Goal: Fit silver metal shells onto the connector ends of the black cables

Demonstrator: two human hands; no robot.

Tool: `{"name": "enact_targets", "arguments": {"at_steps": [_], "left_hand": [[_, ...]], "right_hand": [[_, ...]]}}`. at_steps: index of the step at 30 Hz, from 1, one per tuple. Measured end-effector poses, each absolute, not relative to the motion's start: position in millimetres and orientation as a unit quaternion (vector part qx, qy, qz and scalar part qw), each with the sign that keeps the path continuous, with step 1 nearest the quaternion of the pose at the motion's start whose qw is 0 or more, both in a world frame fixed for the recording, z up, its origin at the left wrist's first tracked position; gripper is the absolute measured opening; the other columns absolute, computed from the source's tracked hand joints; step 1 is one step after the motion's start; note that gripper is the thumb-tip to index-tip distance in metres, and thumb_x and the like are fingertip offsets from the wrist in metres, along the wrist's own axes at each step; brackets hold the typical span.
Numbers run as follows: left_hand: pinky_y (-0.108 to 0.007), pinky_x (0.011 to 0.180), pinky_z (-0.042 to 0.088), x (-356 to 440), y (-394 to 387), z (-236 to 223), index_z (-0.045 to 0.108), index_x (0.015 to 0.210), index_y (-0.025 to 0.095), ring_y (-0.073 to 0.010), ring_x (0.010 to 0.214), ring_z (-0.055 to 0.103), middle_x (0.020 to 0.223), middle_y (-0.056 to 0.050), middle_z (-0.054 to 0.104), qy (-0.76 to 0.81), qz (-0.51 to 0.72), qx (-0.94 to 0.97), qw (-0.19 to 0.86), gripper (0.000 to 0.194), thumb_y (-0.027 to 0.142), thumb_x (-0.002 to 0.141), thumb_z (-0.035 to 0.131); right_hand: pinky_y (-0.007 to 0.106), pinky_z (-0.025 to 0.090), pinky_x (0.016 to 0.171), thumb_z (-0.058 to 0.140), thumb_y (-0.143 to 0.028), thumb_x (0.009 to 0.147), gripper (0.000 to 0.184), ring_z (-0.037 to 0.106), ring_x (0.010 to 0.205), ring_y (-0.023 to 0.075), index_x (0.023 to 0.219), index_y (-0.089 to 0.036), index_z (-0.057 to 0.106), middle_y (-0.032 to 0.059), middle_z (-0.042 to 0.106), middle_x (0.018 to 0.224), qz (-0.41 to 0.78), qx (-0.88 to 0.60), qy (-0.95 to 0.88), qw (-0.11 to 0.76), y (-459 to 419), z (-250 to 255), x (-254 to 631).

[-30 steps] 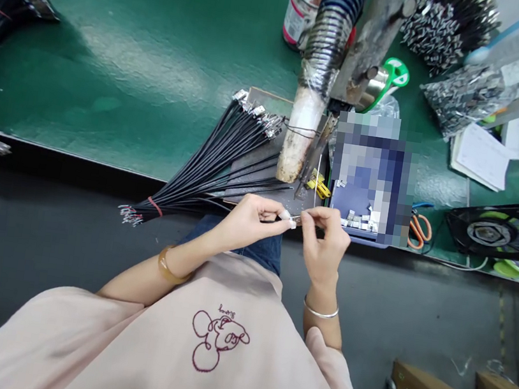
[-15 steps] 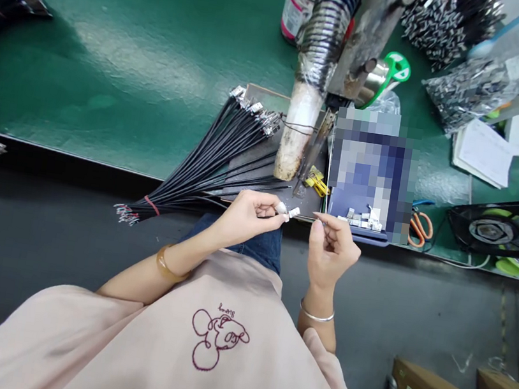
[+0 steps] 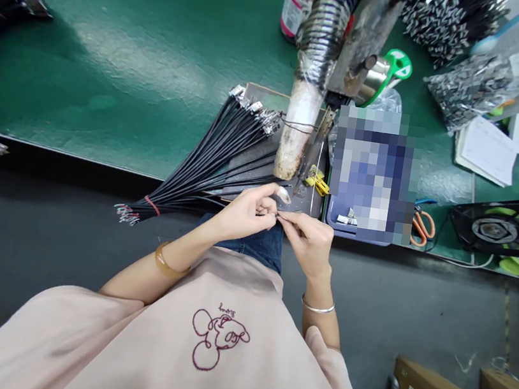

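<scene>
My left hand (image 3: 252,211) is closed in a pinch, with its index finger raised and a white covering on that fingertip. The small white connector seen in it half a second ago is now mostly hidden between the fingers. My right hand (image 3: 307,237) meets it fingertip to fingertip, thumb and index pinched; whatever they hold is too small to make out. Just behind the hands, a fanned bundle of black cables (image 3: 197,160) with metal plugs is tied by a red band (image 3: 152,205). Small white connectors (image 3: 347,220) lie in the blue tray (image 3: 364,238) on the right, partly pixelated.
A ribbed hose with a whitish nozzle (image 3: 291,147) hangs over a dark board beside a yellow tool (image 3: 318,180). Orange-handled scissors (image 3: 423,228), a black fan (image 3: 500,230), a solder spool (image 3: 377,79), papers (image 3: 488,149) and bagged parts (image 3: 470,89) stand to the right.
My right hand has moved left from beside the tray to my left hand, and their fingertips now meet. My left index finger has lifted, and the white connector is covered by fingers.
</scene>
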State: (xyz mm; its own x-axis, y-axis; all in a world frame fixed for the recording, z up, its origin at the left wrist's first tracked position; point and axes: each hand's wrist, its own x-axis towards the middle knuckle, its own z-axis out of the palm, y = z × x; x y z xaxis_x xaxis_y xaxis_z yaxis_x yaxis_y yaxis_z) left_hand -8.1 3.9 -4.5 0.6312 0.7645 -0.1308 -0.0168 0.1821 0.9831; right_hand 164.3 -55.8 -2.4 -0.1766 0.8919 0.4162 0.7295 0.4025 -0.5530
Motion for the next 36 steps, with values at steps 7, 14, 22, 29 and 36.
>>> {"name": "enact_targets", "arguments": {"at_steps": [7, 14, 22, 29, 36], "left_hand": [[-0.019, 0.057, 0.041, -5.8, 6.4, 1.2, 0.061, 0.078, 0.013, -0.0071, 0.053, 0.05, 0.058, 0.004, 0.055, 0.348, 0.295, 0.552, 0.698, 0.006, 0.015, 0.073, 0.059], [-0.021, 0.062, 0.045, -0.8, -2.3, -4.7, 0.063, 0.078, 0.012, -0.0097, 0.062, 0.057, 0.069, -0.001, 0.063, 0.376, 0.346, 0.611, 0.605, 0.007, 0.017, 0.08, 0.059], [-0.02, 0.061, 0.043, -3.4, -4.6, -5.4, 0.067, 0.081, 0.011, -0.0088, 0.061, 0.051, 0.067, 0.0, 0.059, 0.37, 0.336, 0.655, 0.566, 0.01, 0.017, 0.081, 0.059], [-0.021, 0.053, 0.03, -4.0, -2.4, -4.1, 0.07, 0.082, 0.01, -0.0068, 0.055, 0.037, 0.061, 0.003, 0.044, 0.349, 0.331, 0.594, 0.645, 0.019, 0.028, 0.084, 0.064], [-0.021, 0.051, 0.026, 3.1, 1.9, -5.6, 0.067, 0.075, 0.013, -0.0067, 0.052, 0.034, 0.057, 0.004, 0.043, 0.367, 0.374, 0.547, 0.653, 0.018, 0.028, 0.084, 0.063]], "right_hand": [[0.02, 0.041, 0.052, 0.064, -0.024, 0.09, 0.008, 0.048, 0.045, 0.0065, 0.087, -0.021, 0.071, -0.0068, 0.058, 0.055, 0.046, -0.609, -0.675, 0.414, -61.4, -6.0, 171.3], [0.019, 0.038, 0.055, 0.065, -0.029, 0.087, 0.012, 0.047, 0.047, 0.0051, 0.082, -0.019, 0.066, -0.009, 0.047, 0.053, 0.08, -0.65, -0.675, 0.34, -64.4, 9.7, 155.5], [0.022, 0.033, 0.052, 0.056, -0.021, 0.088, 0.015, 0.043, 0.048, 0.0059, 0.074, -0.019, 0.062, -0.0067, 0.051, 0.055, 0.148, -0.667, -0.65, 0.333, -60.7, 10.8, 151.4], [0.021, 0.035, 0.043, 0.055, -0.032, 0.091, 0.013, 0.045, 0.042, 0.0072, 0.089, -0.021, 0.063, -0.0086, 0.047, 0.052, 0.264, -0.616, -0.5, 0.549, -65.2, 16.3, 167.2], [0.027, 0.06, 0.069, 0.056, -0.02, 0.094, 0.013, 0.075, 0.072, 0.0123, 0.106, -0.025, 0.06, 0.0007, 0.077, 0.095, 0.111, -0.629, -0.571, 0.515, -67.4, 9.1, 158.4]]}}
